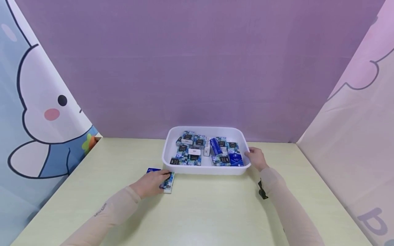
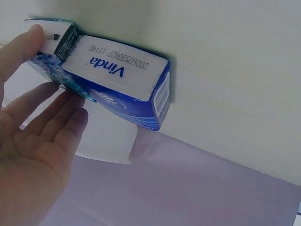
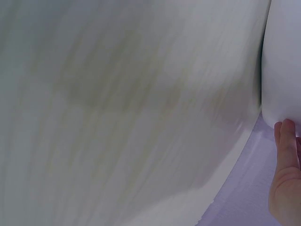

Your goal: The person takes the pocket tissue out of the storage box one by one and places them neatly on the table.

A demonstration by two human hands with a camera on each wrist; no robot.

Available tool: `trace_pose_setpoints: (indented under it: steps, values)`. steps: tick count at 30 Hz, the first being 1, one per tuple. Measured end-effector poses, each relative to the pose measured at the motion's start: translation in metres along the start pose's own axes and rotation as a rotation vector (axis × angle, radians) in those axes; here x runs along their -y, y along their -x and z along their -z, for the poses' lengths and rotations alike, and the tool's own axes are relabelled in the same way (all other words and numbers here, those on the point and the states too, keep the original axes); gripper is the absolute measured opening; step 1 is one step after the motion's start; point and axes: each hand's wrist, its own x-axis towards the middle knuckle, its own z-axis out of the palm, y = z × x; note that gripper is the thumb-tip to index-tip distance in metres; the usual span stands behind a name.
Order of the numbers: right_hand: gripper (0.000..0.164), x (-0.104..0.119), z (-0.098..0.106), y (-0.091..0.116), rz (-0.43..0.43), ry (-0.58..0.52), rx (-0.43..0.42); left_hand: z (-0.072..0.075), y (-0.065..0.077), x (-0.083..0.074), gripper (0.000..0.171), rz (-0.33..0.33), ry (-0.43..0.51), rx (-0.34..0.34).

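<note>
My left hand (image 1: 151, 183) grips a floral-patterned tissue pack (image 1: 167, 182) on the table, just off the tray's front left corner. The left wrist view has its thumb on the pack's white side and the other fingers along the patterned face. Against that pack's end lies a blue Vinda tissue pack (image 2: 115, 70), partly hidden by the hand in the head view. At the right end of the white tray (image 1: 207, 170), my right hand (image 1: 257, 158) holds the rim. Its fingers (image 3: 288, 141) lie against the tray's outer wall in the right wrist view.
Inside the tray are several floral tissue packs (image 1: 199, 140), some tilted or overlapping, and blue ones (image 1: 236, 159). A pale wooden table (image 1: 203, 212) bears everything. Behind it rises a purple backdrop (image 1: 197, 68), with cartoon-printed cloths (image 1: 46, 136) at both sides. A small black object (image 1: 262, 190) shows beside the right wrist.
</note>
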Motion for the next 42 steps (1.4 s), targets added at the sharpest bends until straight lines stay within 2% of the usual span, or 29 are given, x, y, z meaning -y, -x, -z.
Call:
trace_pose_setpoints:
  steps: [14,23,31,34,42]
  values:
    - [0.044,0.0,0.002,0.002,0.037,0.011,-0.01,0.0,-0.002,-0.001,0.06,0.017,-0.02,0.017]
    - [0.043,0.0,0.0,-0.001,0.02,0.021,-0.012,0.003,0.0,-0.003,0.06,0.026,-0.008,0.02]
    - [0.043,0.0,0.0,0.0,0.023,0.018,-0.015,0.011,0.002,-0.01,0.06,0.036,0.007,0.004]
    - [0.043,-0.002,0.0,-0.002,0.031,0.014,-0.021,0.016,0.003,-0.014,0.052,0.002,0.001,-0.027]
    - [0.043,-0.003,0.0,-0.003,0.023,-0.01,-0.009,0.035,0.009,-0.03,0.028,-0.147,-0.052,-0.113]
